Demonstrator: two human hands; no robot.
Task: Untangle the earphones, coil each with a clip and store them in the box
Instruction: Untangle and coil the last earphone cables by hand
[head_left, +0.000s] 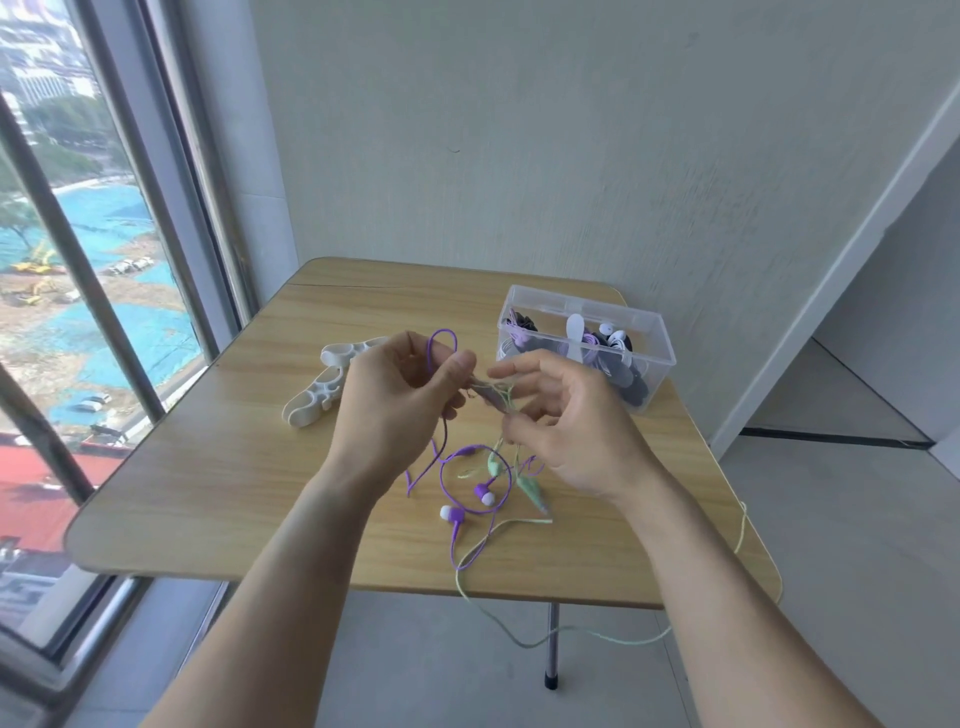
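Note:
Above the table's middle, my left hand (400, 400) pinches a knot of purple and pale green cords, and a purple loop (441, 345) sticks up from its fingers. My right hand (561, 436) pinches the same knot from the right side. Below the hands the purple earphones (470, 501) lie on the wooden table (218, 488) with both white-tipped buds showing. The green earphones (527, 486) lie tangled with them, and their cord (571, 631) hangs off the front edge. A clear plastic box (584, 340) at the back right holds several coiled earphones.
White cable clips (324, 387) lie in a small heap on the table left of my hands. A window with metal bars (78, 270) runs along the left. A wall stands just behind the table, and a metal table leg (551, 649) shows below the front edge.

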